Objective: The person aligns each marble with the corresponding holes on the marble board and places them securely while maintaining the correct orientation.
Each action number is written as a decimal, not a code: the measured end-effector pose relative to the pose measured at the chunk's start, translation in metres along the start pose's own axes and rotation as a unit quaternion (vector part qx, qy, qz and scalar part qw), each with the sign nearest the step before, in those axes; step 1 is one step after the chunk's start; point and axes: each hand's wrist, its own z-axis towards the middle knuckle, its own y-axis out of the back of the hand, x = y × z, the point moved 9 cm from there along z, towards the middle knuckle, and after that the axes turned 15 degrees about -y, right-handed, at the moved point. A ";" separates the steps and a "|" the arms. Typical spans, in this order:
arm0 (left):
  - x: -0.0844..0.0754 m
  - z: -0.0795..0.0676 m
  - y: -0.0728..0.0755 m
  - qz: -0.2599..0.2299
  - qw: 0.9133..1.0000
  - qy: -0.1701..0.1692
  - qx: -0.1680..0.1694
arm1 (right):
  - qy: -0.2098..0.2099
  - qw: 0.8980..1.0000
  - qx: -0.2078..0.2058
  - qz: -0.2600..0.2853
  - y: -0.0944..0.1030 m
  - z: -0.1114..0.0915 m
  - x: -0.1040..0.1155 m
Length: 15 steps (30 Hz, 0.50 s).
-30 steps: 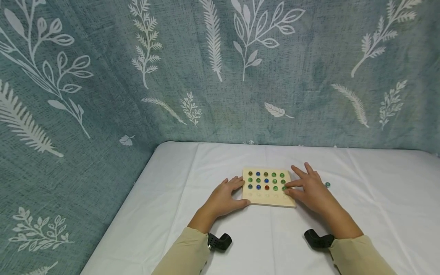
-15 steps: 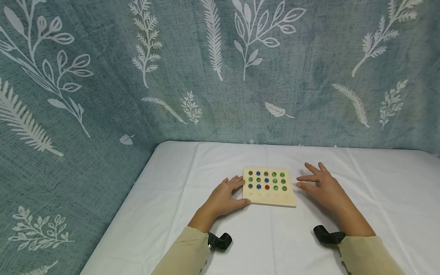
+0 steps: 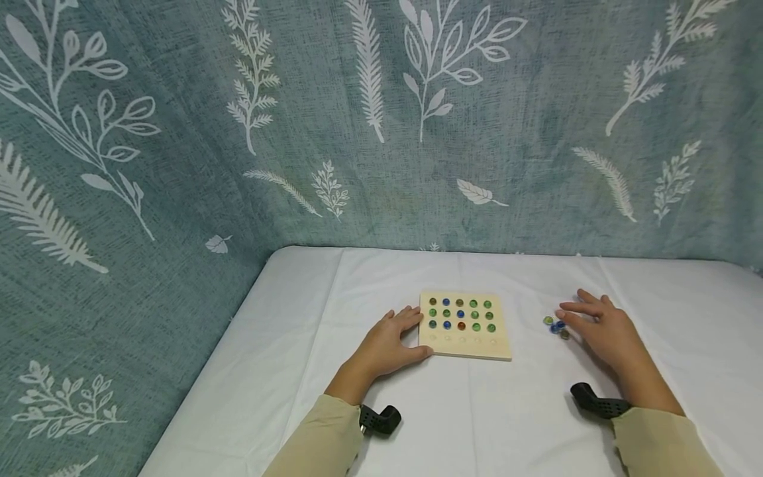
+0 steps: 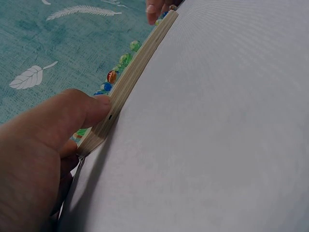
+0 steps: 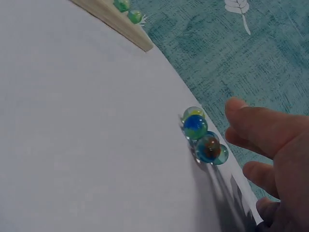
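Observation:
A pale wooden board (image 3: 502, 350) lies flat on the white cloth, glass marbles sitting in its three far rows; bare hollows line the front row. My left hand (image 3: 384, 346) grips the board's left end, thumb at the front edge and fingers along the side. Off to the right, my right hand (image 3: 614, 334) hovers beside a small cluster of loose marbles, its fingers loosely extended. A yellow-green marble (image 3: 548, 320), a blue marble (image 5: 195, 126) and a brownish marble (image 5: 208, 148) show among them. In the right wrist view, the fingertips stand apart from the cluster.
White cloth (image 3: 238, 411) covers the table. Blue-green curtains (image 3: 381, 199) with white leaf prints hang behind it and on the left. A black wrist device (image 3: 381, 421) sits at the left sleeve, another black device (image 3: 599, 403) at the right.
My right hand has left a green marble at the board's right end and moved right, uncovering the loose marbles. The left hand keeps its hold on the board.

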 end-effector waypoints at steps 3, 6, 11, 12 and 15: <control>0.001 0.000 0.000 0.001 1.000 0.003 0.001 | 0.006 1.000 0.006 -0.004 -0.003 -0.001 0.002; 0.001 0.000 -0.001 0.001 1.000 0.003 0.001 | 0.016 1.000 0.017 -0.020 -0.008 -0.001 0.006; 0.001 0.000 0.000 0.000 1.000 -0.002 0.000 | 0.021 0.999 0.033 -0.027 -0.013 -0.001 0.007; 0.001 0.000 0.000 0.000 1.000 -0.001 0.000 | 0.019 0.999 0.035 -0.027 -0.014 -0.001 0.007; 0.001 0.000 0.000 -0.002 1.000 0.001 0.000 | 0.017 0.999 0.040 -0.024 -0.015 -0.002 0.007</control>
